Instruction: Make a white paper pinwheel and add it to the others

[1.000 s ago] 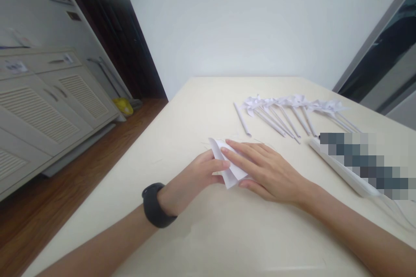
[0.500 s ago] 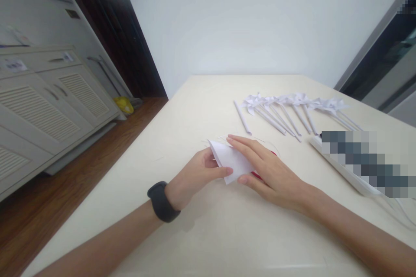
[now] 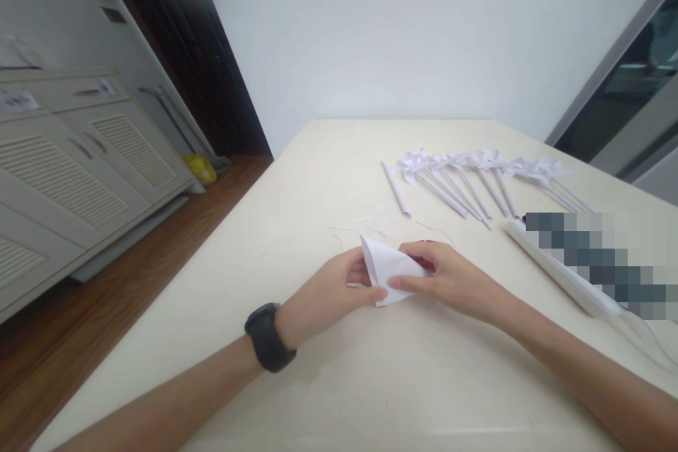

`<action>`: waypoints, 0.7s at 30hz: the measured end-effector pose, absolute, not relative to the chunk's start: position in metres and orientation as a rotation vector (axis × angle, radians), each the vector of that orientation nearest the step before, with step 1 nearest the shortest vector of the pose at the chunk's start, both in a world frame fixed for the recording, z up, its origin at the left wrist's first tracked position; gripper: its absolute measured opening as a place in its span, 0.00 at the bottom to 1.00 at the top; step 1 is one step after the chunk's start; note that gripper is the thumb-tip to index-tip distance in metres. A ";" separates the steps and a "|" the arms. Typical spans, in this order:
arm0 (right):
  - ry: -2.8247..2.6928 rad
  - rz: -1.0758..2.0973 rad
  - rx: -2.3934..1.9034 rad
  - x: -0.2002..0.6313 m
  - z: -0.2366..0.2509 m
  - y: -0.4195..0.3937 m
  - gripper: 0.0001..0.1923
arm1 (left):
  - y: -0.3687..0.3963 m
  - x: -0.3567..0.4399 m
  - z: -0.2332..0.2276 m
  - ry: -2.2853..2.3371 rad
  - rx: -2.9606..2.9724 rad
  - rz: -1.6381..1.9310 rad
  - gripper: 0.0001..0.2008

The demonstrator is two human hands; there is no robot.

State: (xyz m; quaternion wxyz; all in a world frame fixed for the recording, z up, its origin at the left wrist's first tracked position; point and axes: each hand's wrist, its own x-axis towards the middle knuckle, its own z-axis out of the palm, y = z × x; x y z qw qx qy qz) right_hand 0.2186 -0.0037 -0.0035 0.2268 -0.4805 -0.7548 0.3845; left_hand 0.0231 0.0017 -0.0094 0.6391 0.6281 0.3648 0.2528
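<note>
Above a cream table (image 3: 318, 395), a folded white paper (image 3: 393, 272) is being pinched near its open edge by the left hand (image 3: 329, 291) and farther along by the right hand (image 3: 454, 275). It is probably being felt as light, thin and easily creased, best being gripped gently along its folds. Something red (image 3: 426, 265) is being mostly hidden by the right hand; scraps (image 3: 377, 229) are lying just beyond, pinwheels (image 3: 479, 161) farther off, seemingly obstructing nothing

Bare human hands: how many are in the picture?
2: the left hand grips the left side of the white folded paper, the right hand its right part; both are partly hidden.
</note>
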 end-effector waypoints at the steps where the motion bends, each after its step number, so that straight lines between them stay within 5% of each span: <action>1: -2.069 1.043 -1.339 0.219 -0.003 -0.003 0.09 | 0.002 0.023 -0.009 0.817 1.409 0.547 0.18; 21: -1.893 1.144 -1.399 0.224 -0.004 0.000 0.12 | 0.001 0.022 -0.005 0.920 1.481 0.449 0.05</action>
